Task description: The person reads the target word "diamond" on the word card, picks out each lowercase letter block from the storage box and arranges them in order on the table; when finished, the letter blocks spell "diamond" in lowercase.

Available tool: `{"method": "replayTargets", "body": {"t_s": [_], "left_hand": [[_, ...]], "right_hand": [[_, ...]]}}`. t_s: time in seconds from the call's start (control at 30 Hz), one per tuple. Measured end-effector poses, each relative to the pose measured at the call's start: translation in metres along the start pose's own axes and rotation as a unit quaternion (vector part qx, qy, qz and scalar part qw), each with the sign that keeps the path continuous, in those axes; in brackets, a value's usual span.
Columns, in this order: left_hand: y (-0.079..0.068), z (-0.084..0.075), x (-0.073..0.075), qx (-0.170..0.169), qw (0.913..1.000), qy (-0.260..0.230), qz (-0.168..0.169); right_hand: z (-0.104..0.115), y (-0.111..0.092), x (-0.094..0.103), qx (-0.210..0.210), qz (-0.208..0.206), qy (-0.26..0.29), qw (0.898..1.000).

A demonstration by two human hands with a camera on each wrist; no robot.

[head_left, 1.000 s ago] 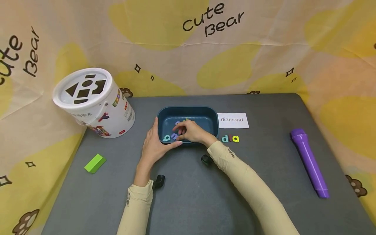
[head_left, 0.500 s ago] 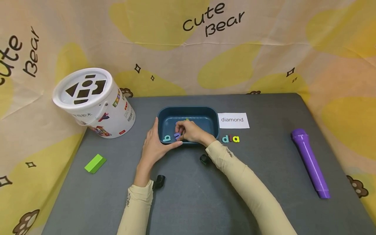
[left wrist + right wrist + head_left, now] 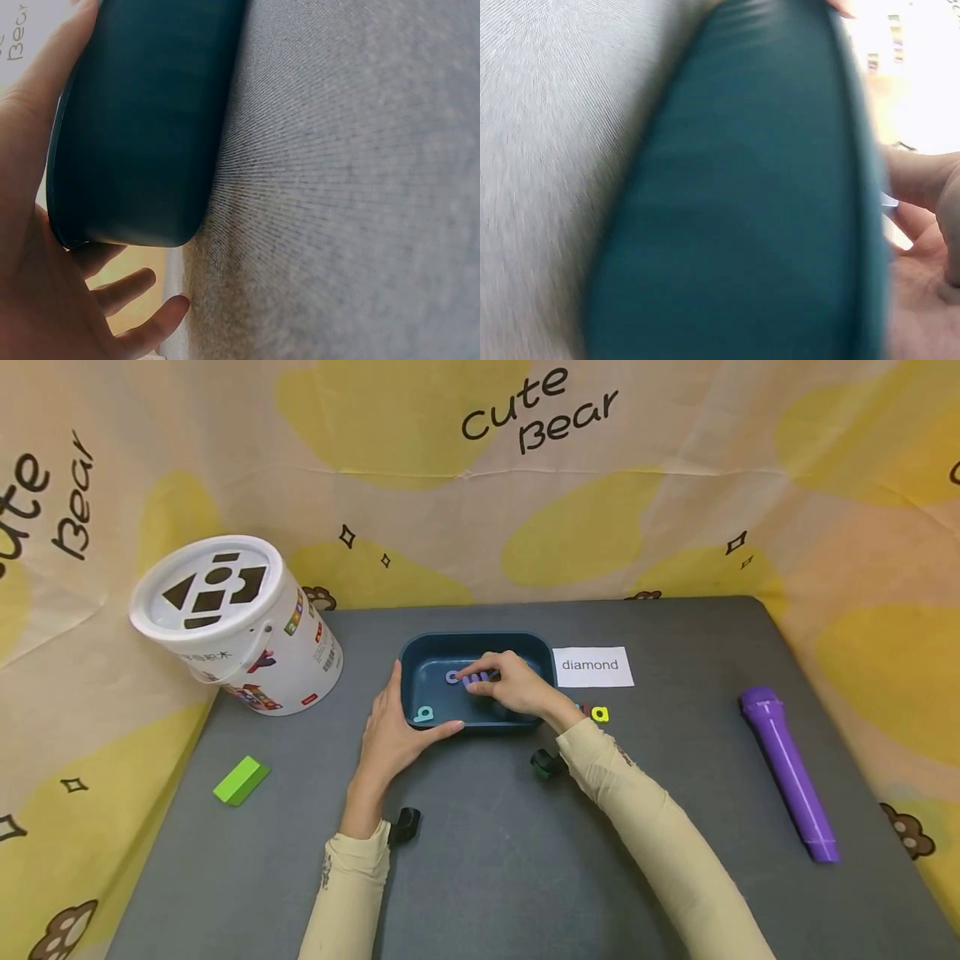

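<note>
Right grip (image 3: 516, 683) pinches purple, plastic-looking letter m (image 3: 476, 678); left grip (image 3: 392, 729) spread wide. I expect light, stiff, slick (flicks easily); hold outer edges.

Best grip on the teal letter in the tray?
Probably a fingertip pinch on the outer edges of the teal letter, from above and slightly right. It lies flat in the near-left corner of the tray; the walls crowd those two sides, while its right side looks free.
</note>
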State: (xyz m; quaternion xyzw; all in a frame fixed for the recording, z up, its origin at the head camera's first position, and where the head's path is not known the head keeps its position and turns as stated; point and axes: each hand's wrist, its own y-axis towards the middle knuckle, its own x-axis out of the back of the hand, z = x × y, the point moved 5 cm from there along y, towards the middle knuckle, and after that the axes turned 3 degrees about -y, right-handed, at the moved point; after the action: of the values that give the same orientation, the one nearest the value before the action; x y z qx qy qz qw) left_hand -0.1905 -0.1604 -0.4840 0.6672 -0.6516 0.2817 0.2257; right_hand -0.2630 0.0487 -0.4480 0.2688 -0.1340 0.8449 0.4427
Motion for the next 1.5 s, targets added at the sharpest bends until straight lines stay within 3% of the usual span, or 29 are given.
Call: {"method": "replayTargets", "body": {"t_s": [0.17, 0.4, 0.63, 0.83, 0.97, 1.17, 1.33, 1.5], "left_hand": [[0.000, -0.001, 0.001, -0.003, 1.0000, -0.002, 0.001], [-0.001, -0.001, 0.001, -0.002, 1.0000, -0.002, -0.003], [0.000, 0.000, 0.000, -0.005, 1.0000, -0.003, -0.002], [0.000, 0.000, 0.000, -0.004, 1.0000, -0.002, -0.003], [0.000, 0.001, 0.000, -0.001, 1.0000, 0.000, -0.001], [0.000, 0.001, 0.001, 0.004, 1.0000, 0.002, -0.001], [0.000, 0.001, 0.001, 0.004, 1.0000, 0.002, 0.000], [0.000, 0.001, 0.001, 0.002, 1.0000, 0.003, 0.000]], "right_hand": [[-0.001, -0.020, 0.028, 0.006, -0.052, 0.035, 0.998], [-0.022, -0.058, 0.064, -0.028, -0.093, 0.107, 0.989], [-0.051, -0.099, 0.099, -0.054, -0.144, 0.108, 0.982], [-0.077, -0.127, 0.123, -0.118, -0.202, 0.074, 0.969], [-0.092, -0.143, 0.132, -0.172, -0.196, 0.016, 0.965], [-0.110, -0.156, 0.130, -0.210, -0.165, -0.046, 0.963], [-0.115, -0.160, 0.121, -0.230, -0.129, -0.056, 0.963], [-0.117, -0.161, 0.118, -0.238, -0.123, -0.060, 0.962]]}}
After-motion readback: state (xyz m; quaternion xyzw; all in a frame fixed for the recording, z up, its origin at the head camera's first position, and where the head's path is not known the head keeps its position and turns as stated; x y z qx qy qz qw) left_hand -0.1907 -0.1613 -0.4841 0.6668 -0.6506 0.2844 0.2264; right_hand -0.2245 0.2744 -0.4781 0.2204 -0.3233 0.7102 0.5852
